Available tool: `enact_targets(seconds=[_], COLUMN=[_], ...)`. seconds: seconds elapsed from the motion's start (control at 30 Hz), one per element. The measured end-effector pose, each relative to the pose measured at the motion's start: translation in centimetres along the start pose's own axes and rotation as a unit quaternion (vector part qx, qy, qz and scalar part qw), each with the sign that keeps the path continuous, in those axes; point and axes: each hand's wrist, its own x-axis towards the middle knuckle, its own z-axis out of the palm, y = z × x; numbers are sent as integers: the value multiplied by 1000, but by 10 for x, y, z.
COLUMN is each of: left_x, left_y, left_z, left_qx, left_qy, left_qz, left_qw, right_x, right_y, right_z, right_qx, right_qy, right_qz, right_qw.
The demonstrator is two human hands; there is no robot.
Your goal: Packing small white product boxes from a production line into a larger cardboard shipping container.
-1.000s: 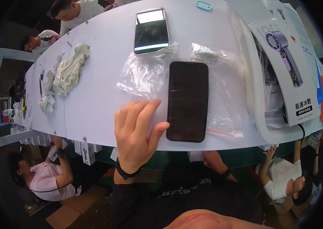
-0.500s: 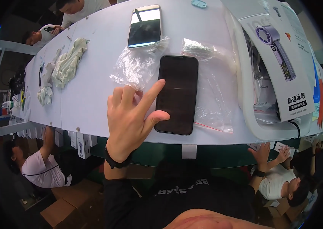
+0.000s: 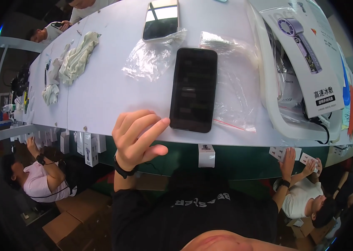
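My left hand [image 3: 137,136] hovers at the near edge of the white table, fingers loosely bent and apart, holding nothing. Its index fingertip is beside the lower left corner of a black smartphone [image 3: 194,90], which lies flat with a dark screen; whether they touch, I cannot tell. A second smartphone [image 3: 161,23] lies beyond it, its screen reflecting light. Between them is a crumpled clear plastic bag [image 3: 153,54]. A flat zip bag [image 3: 235,96] lies to the black phone's right. At the right, my right hand [image 3: 286,164] has its fingers closed over a small white box [image 3: 276,151].
A white tray [image 3: 273,121] at the right holds bagged items and a printed fan box [image 3: 304,62]. Pale gloves [image 3: 76,58] lie at the left. Along the near side runs a green surface [image 3: 172,159] with white boxes. Co-workers sit to both sides and beyond the table.
My left hand has drawn back from the black phone's screen toward me, to its lower left corner. My right hand has come over the white box. The view has shifted slightly.
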Motion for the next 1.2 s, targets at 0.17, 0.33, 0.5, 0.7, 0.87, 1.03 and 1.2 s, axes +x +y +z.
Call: enact_targets(seconds=[0.17, 0.33, 0.5, 0.7, 0.87, 1.03, 1.2], left_x=[-4, -6, -5, -2, -10, -72, -249], left_y=[-1, -3, -1, 2, -1, -13, -19], left_z=[2, 2, 1, 2, 2, -3, -33], left_qx=[47, 50, 47, 87, 68, -11, 175], left_qy=[-9, -14, -18, -38, -22, 279, 29], left_qz=[32, 34, 31, 55, 42, 14, -233], left_qw=[998, 998, 998, 994, 997, 960, 956], right_x=[8, 7, 10, 12, 15, 8, 5], right_y=[-53, -147, -203, -229, -249, -276, -282], right_z=[-9, -9, -10, -15, -30, -25, -84], right_qx=[75, 134, 146, 156, 148, 179, 240], right_qy=[-36, -88, -76, -75, -94, -134, -11], right_qz=[1, -7, -39, -60, -113, -115, -133], right_qw=[997, 987, 986, 983, 978, 968, 962])
